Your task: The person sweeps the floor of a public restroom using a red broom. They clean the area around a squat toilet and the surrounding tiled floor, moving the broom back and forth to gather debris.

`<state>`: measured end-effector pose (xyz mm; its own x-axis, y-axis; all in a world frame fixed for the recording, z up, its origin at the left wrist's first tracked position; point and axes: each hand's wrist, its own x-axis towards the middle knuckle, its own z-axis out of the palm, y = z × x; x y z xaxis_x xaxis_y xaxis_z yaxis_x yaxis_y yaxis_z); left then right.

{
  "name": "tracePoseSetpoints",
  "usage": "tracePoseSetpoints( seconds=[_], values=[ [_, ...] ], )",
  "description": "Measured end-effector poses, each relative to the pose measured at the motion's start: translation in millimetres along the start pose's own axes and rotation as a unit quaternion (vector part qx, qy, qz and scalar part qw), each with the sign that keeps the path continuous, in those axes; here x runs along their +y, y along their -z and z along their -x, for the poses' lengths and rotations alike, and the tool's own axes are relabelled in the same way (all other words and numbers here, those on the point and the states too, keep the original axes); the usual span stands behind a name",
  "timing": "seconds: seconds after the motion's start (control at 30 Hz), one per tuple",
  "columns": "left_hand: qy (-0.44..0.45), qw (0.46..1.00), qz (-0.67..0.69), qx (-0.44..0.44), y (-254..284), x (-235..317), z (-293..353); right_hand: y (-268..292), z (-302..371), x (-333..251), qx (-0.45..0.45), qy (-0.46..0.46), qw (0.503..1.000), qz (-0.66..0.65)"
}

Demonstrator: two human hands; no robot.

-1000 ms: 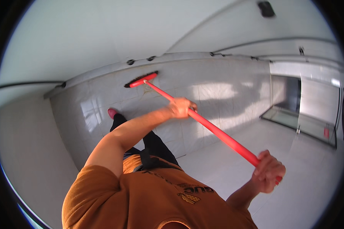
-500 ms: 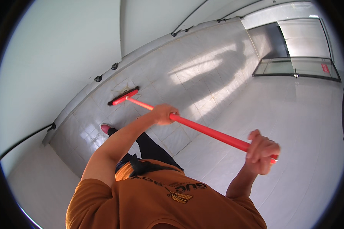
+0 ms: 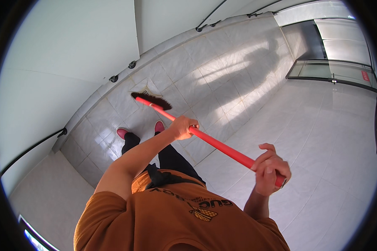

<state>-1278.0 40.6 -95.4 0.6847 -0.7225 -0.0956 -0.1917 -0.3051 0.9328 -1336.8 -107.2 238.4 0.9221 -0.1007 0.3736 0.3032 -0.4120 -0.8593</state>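
Over grey tiles [image 3: 188, 54], two hands [image 3: 183, 127] [image 3: 273, 169] clasp one red broom [image 3: 222, 146], two shoes [image 3: 122, 132] [image 3: 159, 126] below.

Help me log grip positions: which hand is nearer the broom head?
Left. The left hand grips the red handle partway up from the broom head; the right hand holds near the handle's opposite end.
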Motion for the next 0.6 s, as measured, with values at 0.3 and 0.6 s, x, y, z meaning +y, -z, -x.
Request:
tracePoseSetpoints(
  seconds=[0.3,0.6],
  values=[
    [-0.144,0.986,0.059,0.063,19,108,-71,66,-25,-57,-0.041,0.188,0.975,0.111],
    [-0.095,0.989,0.07,0.094,-14,34,-36,-15,0,-14,-0.05,0.086,0.986,0.133]
  ],
)
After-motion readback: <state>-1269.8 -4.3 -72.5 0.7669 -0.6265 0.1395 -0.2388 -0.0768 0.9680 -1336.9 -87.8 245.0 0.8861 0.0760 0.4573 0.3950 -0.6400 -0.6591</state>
